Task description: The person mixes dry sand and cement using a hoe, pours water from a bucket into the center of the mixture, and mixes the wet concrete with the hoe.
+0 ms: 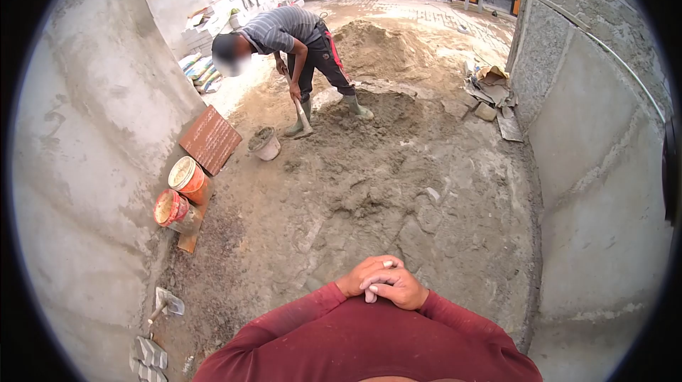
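In front of my red shirt, my right hand (366,272) and my left hand (399,287) are clasped together. The fingers of both are bent and overlap, and no tool shows in either. A pale band or wrapping (387,264) is on one finger. Beneath them spreads wet grey mortar (369,222) with a rough surface. Farther ahead a person (295,34) in rubber boots bends over, both hands on the handle of a hoe (304,121) whose end is in the mortar. Beside that person stands a bucket (265,145) with mortar in it.
Plastered walls (85,133) (604,148) rise on both sides. Along the left are two paint buckets (188,173) (174,210), a brown board (211,139), a trowel (168,303) and grey blocks (148,355). Rubble (490,94) lies at right; a sand pile (380,48) stands behind the worker.
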Tool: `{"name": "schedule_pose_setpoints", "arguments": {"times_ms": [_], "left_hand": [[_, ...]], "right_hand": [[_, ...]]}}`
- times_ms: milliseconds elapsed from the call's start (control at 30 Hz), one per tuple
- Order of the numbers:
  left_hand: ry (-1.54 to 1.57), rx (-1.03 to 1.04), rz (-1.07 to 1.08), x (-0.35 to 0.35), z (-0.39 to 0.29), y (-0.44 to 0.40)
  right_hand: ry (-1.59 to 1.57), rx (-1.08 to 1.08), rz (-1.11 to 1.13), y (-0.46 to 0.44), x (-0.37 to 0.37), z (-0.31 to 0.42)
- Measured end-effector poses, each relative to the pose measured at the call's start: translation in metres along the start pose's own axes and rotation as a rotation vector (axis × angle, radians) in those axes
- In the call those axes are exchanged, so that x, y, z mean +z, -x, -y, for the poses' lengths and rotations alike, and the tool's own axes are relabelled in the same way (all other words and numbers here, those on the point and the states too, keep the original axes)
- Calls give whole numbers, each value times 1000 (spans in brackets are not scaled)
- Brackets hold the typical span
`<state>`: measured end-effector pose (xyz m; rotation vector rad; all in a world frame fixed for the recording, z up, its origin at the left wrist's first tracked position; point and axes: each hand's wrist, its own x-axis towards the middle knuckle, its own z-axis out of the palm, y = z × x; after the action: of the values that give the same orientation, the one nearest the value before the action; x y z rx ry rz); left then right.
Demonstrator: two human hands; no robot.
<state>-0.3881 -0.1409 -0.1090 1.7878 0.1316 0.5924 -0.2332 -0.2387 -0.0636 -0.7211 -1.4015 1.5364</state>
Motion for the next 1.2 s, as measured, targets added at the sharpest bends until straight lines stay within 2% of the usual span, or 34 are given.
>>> {"name": "schedule_pose_setpoints", "arguments": {"times_ms": [133, 233, 533, 667, 767, 1200], "left_hand": [[-40, 47, -1, -3, -2, 3], [-9, 68, -7, -4, -30, -2], [-98, 112, 39, -10, -19, 2], [-1, 75, 66, -13, -3, 7], [-194, 244, 1, -11, -17, 4], [-81, 191, 22, -9, -3, 7]], "right_hand": [[-2, -8, 8, -1, 3, 1], [7, -3, 11, -1, 5, 2], [-23, 14, 10, -4, 7, -1], [-33, 13, 16, -7, 7, -1], [-29, 7, 20, -7, 7, 0], [-31, 25, 4, -4, 7, -1]]}}
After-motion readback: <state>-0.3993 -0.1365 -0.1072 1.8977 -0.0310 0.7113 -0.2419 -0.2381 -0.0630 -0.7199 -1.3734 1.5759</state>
